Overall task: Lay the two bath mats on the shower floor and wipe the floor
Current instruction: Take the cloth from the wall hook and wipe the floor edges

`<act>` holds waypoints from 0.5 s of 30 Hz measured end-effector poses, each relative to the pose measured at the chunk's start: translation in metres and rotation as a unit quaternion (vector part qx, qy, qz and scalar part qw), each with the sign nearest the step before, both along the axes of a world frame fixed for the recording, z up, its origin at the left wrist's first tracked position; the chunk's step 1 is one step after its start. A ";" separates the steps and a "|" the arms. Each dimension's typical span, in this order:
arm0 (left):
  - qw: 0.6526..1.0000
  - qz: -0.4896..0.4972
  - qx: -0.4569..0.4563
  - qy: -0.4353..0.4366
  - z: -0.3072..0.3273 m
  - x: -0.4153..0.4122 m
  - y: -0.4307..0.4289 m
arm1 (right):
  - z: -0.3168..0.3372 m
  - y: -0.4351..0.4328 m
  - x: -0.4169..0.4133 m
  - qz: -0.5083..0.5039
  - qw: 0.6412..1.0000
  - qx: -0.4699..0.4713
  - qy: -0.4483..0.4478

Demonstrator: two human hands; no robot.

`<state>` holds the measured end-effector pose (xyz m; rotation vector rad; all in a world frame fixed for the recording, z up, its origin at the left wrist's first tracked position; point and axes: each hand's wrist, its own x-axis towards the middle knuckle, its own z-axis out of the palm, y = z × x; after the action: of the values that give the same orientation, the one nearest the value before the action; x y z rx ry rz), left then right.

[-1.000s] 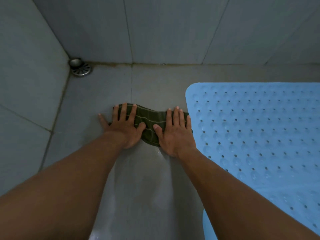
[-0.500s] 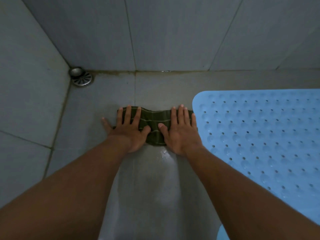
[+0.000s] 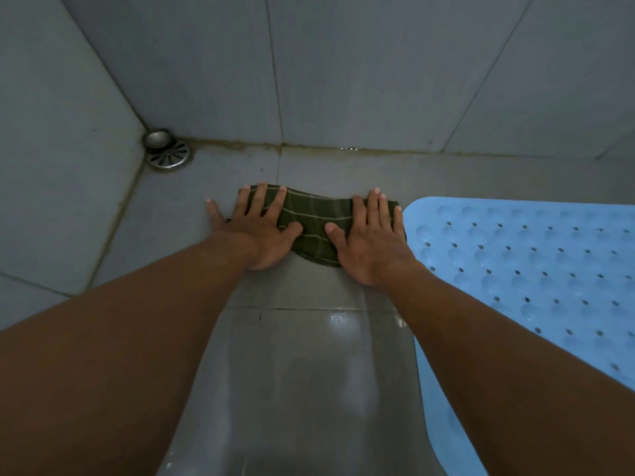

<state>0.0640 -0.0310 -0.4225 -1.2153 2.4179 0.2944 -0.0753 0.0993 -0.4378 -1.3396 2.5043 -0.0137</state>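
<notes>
A dark green striped cloth lies flat on the grey tiled shower floor. My left hand presses its left end with fingers spread. My right hand presses its right end the same way. A light blue bath mat with holes and round bumps lies flat on the floor at the right, its rounded corner just beside my right hand. Only one mat shows in this view. The floor behind the cloth, between my arms, looks wet and shiny.
A round metal drain sits in the far left corner where floor meets walls. Grey tiled walls rise at the back and left. A stained grout line runs along the back wall's base.
Both hands have pushed the cloth forward across the floor toward the back wall. A wet streak trails behind it. The mat has not moved.
</notes>
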 end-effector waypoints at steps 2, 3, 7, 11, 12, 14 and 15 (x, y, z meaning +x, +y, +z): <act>1.000 -0.002 -0.004 -0.002 -0.001 -0.005 -0.006 | 0.001 -0.007 -0.007 0.006 1.000 0.002 -0.001; 1.000 -0.004 -0.007 -0.001 -0.001 -0.007 -0.009 | 0.002 -0.010 -0.011 0.007 1.000 0.004 -0.001; 1.000 -0.003 -0.007 0.010 -0.003 -0.015 -0.019 | 0.001 -0.021 -0.020 0.004 1.000 0.005 -0.001; 1.000 -0.001 0.001 0.005 -0.003 -0.024 -0.029 | 0.001 -0.030 -0.028 0.007 1.000 0.005 0.004; 1.000 0.000 0.001 0.008 -0.004 -0.026 -0.032 | 0.000 -0.032 -0.031 0.010 1.000 0.004 0.005; 1.000 0.003 0.001 0.020 -0.004 -0.029 -0.035 | -0.001 -0.036 -0.035 0.015 1.000 0.002 0.005; 1.000 0.004 -0.002 0.025 -0.004 -0.031 -0.036 | -0.001 -0.039 -0.037 0.015 1.000 0.001 0.003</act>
<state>0.0331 -0.0674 -0.4261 -1.2338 2.4572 0.3253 -0.1127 0.0606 -0.4388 -1.3784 2.4891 -0.0012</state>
